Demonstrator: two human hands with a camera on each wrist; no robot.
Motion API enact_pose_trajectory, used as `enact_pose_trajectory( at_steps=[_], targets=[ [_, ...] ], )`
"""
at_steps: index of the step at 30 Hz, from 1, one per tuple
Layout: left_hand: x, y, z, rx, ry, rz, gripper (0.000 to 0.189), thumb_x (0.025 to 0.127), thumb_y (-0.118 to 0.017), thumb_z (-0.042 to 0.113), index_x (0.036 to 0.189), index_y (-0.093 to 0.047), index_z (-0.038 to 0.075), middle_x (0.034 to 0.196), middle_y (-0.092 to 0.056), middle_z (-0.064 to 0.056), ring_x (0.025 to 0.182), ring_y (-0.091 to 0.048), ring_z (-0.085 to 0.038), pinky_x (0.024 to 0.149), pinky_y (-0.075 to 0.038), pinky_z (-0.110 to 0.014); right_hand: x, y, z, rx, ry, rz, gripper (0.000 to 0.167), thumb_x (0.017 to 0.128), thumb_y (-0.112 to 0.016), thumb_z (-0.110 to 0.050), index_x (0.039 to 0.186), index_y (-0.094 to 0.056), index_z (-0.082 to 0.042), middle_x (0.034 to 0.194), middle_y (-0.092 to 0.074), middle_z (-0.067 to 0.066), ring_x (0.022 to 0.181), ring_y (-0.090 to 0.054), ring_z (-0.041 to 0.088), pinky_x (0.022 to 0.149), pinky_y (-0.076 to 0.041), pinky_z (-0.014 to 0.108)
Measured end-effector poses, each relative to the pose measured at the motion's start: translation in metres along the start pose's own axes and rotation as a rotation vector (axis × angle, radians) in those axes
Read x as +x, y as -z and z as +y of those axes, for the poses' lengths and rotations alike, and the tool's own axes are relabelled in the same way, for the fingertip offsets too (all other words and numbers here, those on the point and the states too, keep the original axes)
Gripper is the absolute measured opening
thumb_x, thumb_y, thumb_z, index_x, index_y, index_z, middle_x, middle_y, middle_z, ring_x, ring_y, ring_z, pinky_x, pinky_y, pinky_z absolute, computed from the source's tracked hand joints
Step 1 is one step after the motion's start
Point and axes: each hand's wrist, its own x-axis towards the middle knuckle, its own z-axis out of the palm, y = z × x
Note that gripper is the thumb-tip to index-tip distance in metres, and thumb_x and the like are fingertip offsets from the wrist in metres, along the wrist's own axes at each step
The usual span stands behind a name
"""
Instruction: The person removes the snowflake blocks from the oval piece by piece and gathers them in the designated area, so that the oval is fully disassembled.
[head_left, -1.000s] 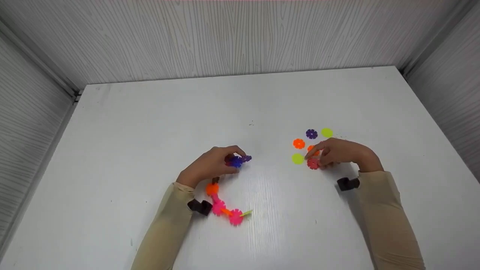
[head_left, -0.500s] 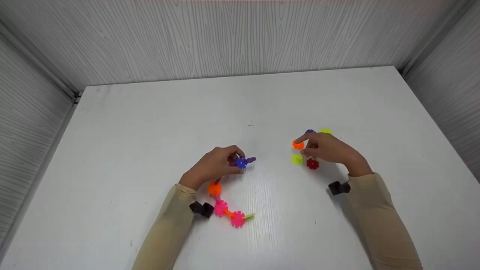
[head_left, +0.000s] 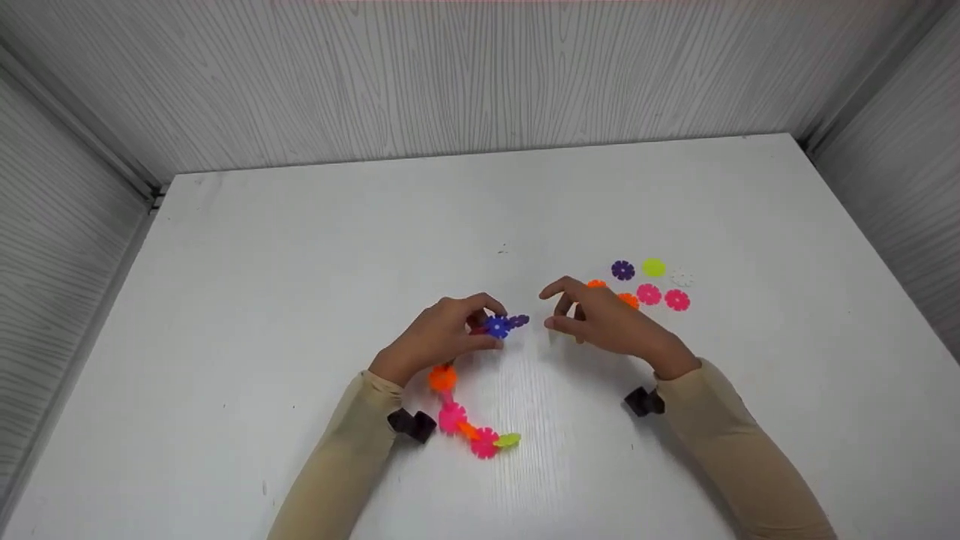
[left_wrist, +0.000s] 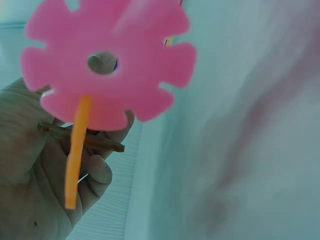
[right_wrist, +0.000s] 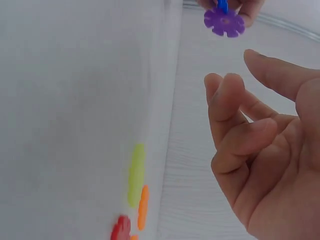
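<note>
My left hand (head_left: 442, 337) pinches a chain of slotted, flower-shaped plastic discs. A blue disc (head_left: 497, 327) sits at its fingertips, and a purple disc (head_left: 518, 321) forms the end pointing right. Below the palm the chain curves down through an orange disc (head_left: 442, 378) and pink discs (head_left: 452, 418) to a yellow-green disc (head_left: 508, 440). In the left wrist view, a pink disc (left_wrist: 150, 55) with an orange disc (left_wrist: 76, 155) slotted into it hides part of that hand. Just right of the purple end hovers my right hand (head_left: 611, 322), fingers loosely bent, with nothing between them.
Loose discs lie on the white table (head_left: 337, 240) beyond my right hand: purple (head_left: 622, 270), yellow-green (head_left: 653, 268), whitish (head_left: 682, 277), pink (head_left: 677, 300) and orange. The right wrist view also has a red disc (right_wrist: 121, 229). Panelled walls (head_left: 465, 75) stand behind and beside the table.
My right hand has moved left from the loose discs toward the chain's purple end. My left hand has shifted slightly right, carrying the chain with it.
</note>
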Motion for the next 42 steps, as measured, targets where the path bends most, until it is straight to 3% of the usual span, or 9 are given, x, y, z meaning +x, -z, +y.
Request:
enact_pose_trajectory(
  at_steps=[6,16,22,26,30,34,42],
  targets=[
    [-0.001,-0.001,0.002,-0.010,-0.020,0.007,0.039,0.084,-0.074,0.029,0.119,-0.062,0.018,0.088,-0.065,-0.003,0.079,-0.055,-0.016,0.071,-0.048,-0.027,0.001,-0.012,-0.011,-0.035,0.079,-0.006,0.032,0.092,-0.065,-0.024,0.122,-0.057,-0.014,0.099,-0.068,0.004,0.073,-0.061,0.017,0.067,-0.052,0.027],
    [-0.001,-0.004,0.004,-0.020,-0.083,0.002,0.038,0.084,-0.074,0.031,0.118,-0.063,0.016,0.088,-0.066,-0.003,0.080,-0.055,-0.014,0.069,-0.047,-0.023,0.003,-0.020,-0.012,-0.102,0.166,0.072,0.016,0.091,-0.066,-0.015,0.107,-0.066,-0.013,0.093,-0.069,0.003,0.079,-0.059,0.015,0.067,-0.050,0.023],
    [-0.001,-0.004,0.003,0.050,-0.097,0.022,0.036,0.085,-0.073,0.031,0.117,-0.064,0.016,0.089,-0.067,-0.002,0.079,-0.056,-0.013,0.069,-0.048,-0.024,0.001,-0.017,-0.013,-0.191,0.200,0.119,0.011,0.091,-0.066,-0.014,0.102,-0.066,-0.010,0.092,-0.071,0.002,0.078,-0.062,0.015,0.067,-0.051,0.024],
    [-0.004,0.005,-0.005,0.094,-0.047,0.082,0.036,0.086,-0.073,0.030,0.118,-0.063,0.019,0.094,-0.068,-0.002,0.084,-0.057,-0.016,0.074,-0.049,-0.027,-0.005,-0.001,-0.008,-0.192,0.150,0.180,0.012,0.092,-0.064,-0.013,0.102,-0.063,-0.008,0.092,-0.072,0.008,0.075,-0.063,0.017,0.065,-0.052,0.026],
    [-0.008,0.015,-0.013,0.044,-0.004,0.140,0.037,0.085,-0.073,0.029,0.119,-0.062,0.022,0.096,-0.068,-0.004,0.088,-0.058,-0.018,0.072,-0.049,-0.028,-0.011,0.022,0.008,-0.116,0.105,0.233,0.012,0.093,-0.062,-0.011,0.104,-0.060,-0.006,0.092,-0.071,0.013,0.069,-0.064,0.022,0.058,-0.045,0.021],
    [-0.010,0.017,-0.013,0.039,0.013,0.138,0.037,0.085,-0.073,0.031,0.120,-0.061,0.025,0.096,-0.068,-0.004,0.087,-0.059,-0.018,0.071,-0.049,-0.028,-0.013,0.034,0.020,-0.064,0.099,0.257,0.015,0.094,-0.061,-0.010,0.108,-0.059,-0.006,0.094,-0.072,0.014,0.068,-0.065,0.029,0.055,-0.043,0.021],
    [-0.008,0.017,-0.014,0.069,0.045,0.113,0.039,0.085,-0.072,0.036,0.122,-0.061,0.033,0.099,-0.069,-0.004,0.081,-0.059,-0.017,0.067,-0.048,-0.029,-0.011,0.039,0.034,-0.023,0.049,0.230,0.026,0.095,-0.058,-0.010,0.121,-0.057,-0.013,0.092,-0.070,0.016,0.070,-0.062,0.032,0.057,-0.045,0.024]
  ],
)
